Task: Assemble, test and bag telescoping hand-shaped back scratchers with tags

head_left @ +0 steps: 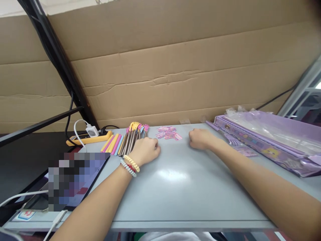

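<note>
My left hand [146, 150] rests on the grey table with its fingers curled into a loose fist, and nothing shows in it. Two coiled hair ties circle that wrist. Just beyond it lie several hand-shaped back scratchers [129, 140] with metal rods and pink, yellow and blue heads. Coloured tubes [112, 144] in yellow, pink and blue lie side by side to their left. My right hand [200, 138] is closed in a fist on the table, with no object visible in it. Small pink printed cards [168, 133] are scattered between and beyond the hands.
A purple printed box [263, 150] with clear plastic stands at the right, a purple back scratcher [229, 138] beside it. At the left are a yellow power strip [106, 136], a white charger [92, 130] and a partly blurred-out tablet [94, 174]. Cardboard [160, 67] walls the back.
</note>
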Demonstrator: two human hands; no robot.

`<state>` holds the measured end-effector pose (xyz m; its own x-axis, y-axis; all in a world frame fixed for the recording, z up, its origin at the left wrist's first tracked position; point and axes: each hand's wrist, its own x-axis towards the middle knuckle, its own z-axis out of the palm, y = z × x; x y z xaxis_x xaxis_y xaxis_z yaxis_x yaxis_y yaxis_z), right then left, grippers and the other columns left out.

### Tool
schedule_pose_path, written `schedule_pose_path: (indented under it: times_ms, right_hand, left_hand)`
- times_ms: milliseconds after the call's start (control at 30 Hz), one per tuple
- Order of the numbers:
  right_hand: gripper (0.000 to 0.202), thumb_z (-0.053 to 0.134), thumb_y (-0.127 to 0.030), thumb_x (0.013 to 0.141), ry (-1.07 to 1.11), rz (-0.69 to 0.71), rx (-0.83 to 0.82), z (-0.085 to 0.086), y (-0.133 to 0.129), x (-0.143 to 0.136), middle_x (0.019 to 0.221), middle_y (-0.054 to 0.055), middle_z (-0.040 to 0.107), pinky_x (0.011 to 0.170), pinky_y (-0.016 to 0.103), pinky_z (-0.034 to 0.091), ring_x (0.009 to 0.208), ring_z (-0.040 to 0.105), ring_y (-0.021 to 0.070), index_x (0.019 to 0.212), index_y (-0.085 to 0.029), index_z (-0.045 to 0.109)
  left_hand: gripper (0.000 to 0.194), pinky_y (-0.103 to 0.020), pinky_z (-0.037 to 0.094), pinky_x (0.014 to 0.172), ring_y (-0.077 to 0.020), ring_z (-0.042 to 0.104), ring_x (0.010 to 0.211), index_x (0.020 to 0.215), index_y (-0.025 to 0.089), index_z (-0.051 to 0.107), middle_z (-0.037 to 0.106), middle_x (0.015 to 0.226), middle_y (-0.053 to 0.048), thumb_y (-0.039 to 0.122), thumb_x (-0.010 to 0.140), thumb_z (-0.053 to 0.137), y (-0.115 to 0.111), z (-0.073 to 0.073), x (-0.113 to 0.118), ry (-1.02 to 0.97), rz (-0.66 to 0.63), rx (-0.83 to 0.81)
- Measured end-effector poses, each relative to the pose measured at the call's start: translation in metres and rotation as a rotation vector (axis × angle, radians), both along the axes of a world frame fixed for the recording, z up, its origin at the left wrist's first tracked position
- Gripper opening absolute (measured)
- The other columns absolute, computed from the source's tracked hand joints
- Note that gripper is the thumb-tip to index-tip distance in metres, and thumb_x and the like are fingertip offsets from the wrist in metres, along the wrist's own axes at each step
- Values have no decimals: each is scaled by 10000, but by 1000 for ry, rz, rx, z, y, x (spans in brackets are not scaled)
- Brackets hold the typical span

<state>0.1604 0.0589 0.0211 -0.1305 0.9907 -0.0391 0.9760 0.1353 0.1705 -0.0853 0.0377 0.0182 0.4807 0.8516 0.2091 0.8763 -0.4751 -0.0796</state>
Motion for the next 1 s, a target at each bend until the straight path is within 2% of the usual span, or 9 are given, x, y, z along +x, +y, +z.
schedule_pose_path:
  times_ms: [100,200,333,433,600,833,1000]
  right_hand:
    - [287,468,-276,773,82,34,-28,-3,-2,15,866,151,690,695,308,436,834,634,255,814,-130,711]
    - [289,447,-266,778,188,107,-26,-3,-1,24,850,95,707,732,292,432,845,633,225,825,-174,716]
    - [330,460,-298,768,161,86,8,-3,-3,18,932,117,701,718,312,437,877,628,248,943,-172,710]
    - [370,452,-320,772,99,79,-2,-3,-8,10,944,140,692,686,333,436,887,623,277,1006,-169,696]
    - [382,446,-327,778,126,100,-14,-3,-10,5,954,137,686,702,338,438,942,607,288,1039,-175,681]
    - [385,448,-335,788,136,96,1,-6,-8,7,975,145,681,715,342,441,935,613,287,1048,-168,679]
    - [375,443,-331,793,151,96,11,-7,-9,5,968,151,678,708,341,444,906,625,285,1030,-166,682]
  left_hand:
    - [330,-337,467,717,-247,646,830,900,208,654,688,842,-87,358,840,365,3,4,-3,-19,82,12]
    - [317,-358,475,709,-274,645,848,919,187,640,684,879,-112,331,831,372,8,10,-9,-44,186,43]
    - [343,-388,483,715,-312,637,897,1011,123,606,663,963,-184,283,826,366,18,18,-29,-100,435,114]
    - [347,-411,481,733,-337,627,934,1007,112,615,660,989,-205,265,811,374,26,23,-44,-125,547,70]
    - [347,-411,484,726,-336,636,918,923,145,654,685,941,-176,286,807,360,28,23,-45,-162,539,83]
    - [373,-396,487,716,-335,645,899,944,84,664,677,941,-233,295,775,407,26,18,-38,-91,549,2]
    - [360,-396,485,734,-331,646,908,913,87,672,678,922,-239,275,788,392,30,13,-40,-92,530,24]
